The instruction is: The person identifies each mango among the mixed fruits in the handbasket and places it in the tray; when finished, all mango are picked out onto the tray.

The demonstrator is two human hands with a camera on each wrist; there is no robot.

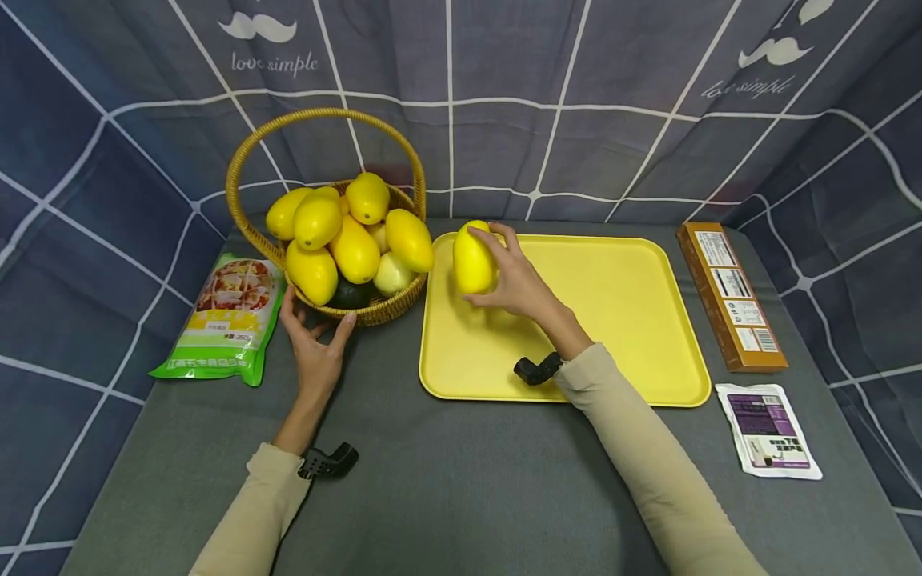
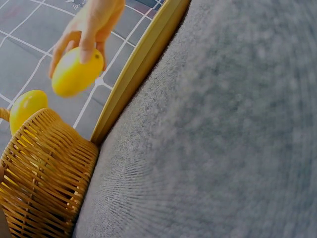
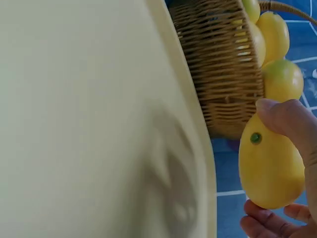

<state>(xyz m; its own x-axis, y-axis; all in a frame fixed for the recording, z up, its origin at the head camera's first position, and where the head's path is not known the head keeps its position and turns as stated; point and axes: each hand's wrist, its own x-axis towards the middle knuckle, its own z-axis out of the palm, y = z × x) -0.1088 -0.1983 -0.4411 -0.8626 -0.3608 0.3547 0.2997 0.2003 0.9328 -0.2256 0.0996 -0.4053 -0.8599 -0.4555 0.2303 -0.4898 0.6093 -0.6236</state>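
**Gridded cloth hangs round the table as a yellow fruit is held over a tray**

Grey-blue cloth (image 1: 504,48) with white lines hangs behind the grey table (image 1: 432,488) in front of me. The yellow fruit (image 1: 471,260) is smooth, glossy and plump, an egg-like oval with a small round green stem mark at one end. It is up in the air over the left end of the yellow tray (image 1: 598,320), just beside the wicker basket (image 1: 392,308), where more yellow fruits (image 1: 355,250) are heaped with a paler one (image 1: 392,274) and a dark green one (image 1: 350,294).

The right hand (image 1: 515,280) pinches the fruit between thumb and fingers, opened about as wide as the fruit, its forearm slanting in across the tray's near edge. The left hand (image 1: 317,352) holds nothing in its grasp; thumb and fingers are spread wide against the basket's near side, close to a green-and-yellow bag (image 1: 226,320).
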